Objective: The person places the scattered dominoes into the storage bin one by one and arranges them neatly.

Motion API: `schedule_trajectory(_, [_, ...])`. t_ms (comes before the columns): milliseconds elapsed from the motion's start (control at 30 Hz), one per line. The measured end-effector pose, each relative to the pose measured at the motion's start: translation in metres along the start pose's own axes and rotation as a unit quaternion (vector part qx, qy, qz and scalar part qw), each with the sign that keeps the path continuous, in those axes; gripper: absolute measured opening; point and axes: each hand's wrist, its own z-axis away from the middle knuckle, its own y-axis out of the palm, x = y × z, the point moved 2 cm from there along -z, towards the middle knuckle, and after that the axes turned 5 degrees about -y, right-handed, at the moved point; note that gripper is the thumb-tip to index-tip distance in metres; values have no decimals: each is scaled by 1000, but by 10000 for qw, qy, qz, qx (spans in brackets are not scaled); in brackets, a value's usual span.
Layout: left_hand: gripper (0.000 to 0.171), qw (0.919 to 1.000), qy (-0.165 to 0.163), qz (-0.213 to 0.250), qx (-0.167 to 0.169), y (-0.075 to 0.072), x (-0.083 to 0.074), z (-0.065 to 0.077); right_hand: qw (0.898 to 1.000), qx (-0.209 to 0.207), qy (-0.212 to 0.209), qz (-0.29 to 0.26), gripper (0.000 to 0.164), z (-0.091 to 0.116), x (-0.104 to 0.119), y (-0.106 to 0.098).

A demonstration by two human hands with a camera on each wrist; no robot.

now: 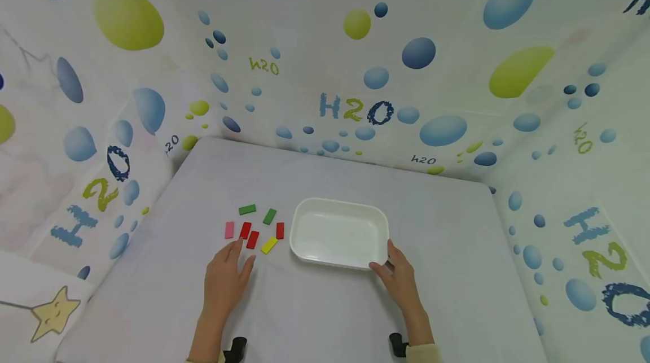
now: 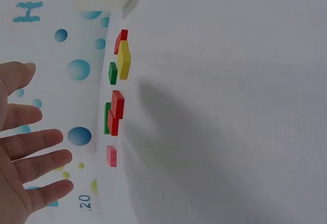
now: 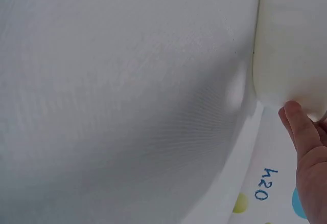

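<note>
A white rectangular tray [image 1: 339, 233] with rounded corners sits on the table. My right hand [image 1: 401, 281] grips its near right corner, thumb at the front rim and fingers along the right side. In the right wrist view fingertips [image 3: 293, 107] meet the tray's wall [image 3: 278, 55]. Left of the tray lie small flat blocks: a yellow block [image 1: 269, 245], a pink block [image 1: 229, 230], two green blocks [image 1: 247, 209] and three red blocks [image 1: 253, 240]. My left hand [image 1: 224, 281] hovers just in front of them, fingers spread and holding nothing; its fingertips overlap a red block in the head view.
A white cloth covers the table [image 1: 457, 250]. Curtain-like walls [image 1: 304, 30] printed with blue and green bubbles rise along its back and both sides. Black wrist-camera mounts [image 1: 236, 349] show under both forearms.
</note>
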Motion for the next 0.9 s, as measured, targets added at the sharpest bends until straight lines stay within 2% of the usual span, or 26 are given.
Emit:
schedule_trajectory(133, [50, 9987, -229, 252, -382, -4, 14, -4, 9999, -82, 41, -46, 82, 1, 0, 0])
schedule_trajectory(267, [47, 9927, -490, 698, -852, -7, 30, -15, 9998, -116, 166, -25, 81, 1, 0, 0])
schedule_trajectory(367, [46, 9879, -697, 1028, -933, -7, 41, -26, 9996, -102, 277, -50, 82, 1, 0, 1])
schedule_trajectory(433, [46, 9859, -819, 1190, -843, -6, 46, -34, 9992, -86, 364, -143, 83, 1, 0, 0])
schedule_trajectory(533, [51, 9848, -981, 1333, -529, 0, 54, -44, 9987, -46, 439, -261, 83, 1, -1, 0])
schedule_trajectory(667, [63, 9807, -1240, 1474, 349, 12, 71, -57, 9979, 5, 559, -315, 84, 1, -1, 0])
schedule_trajectory(800, [74, 9703, -1478, 1453, 1246, 21, 84, -69, 9972, 29, 657, -359, 85, 2, 0, 1])
schedule_trajectory(900, [77, 9624, -1631, 1479, 1590, 26, 89, -74, 9964, 35, 743, -403, 86, 3, -1, 1])
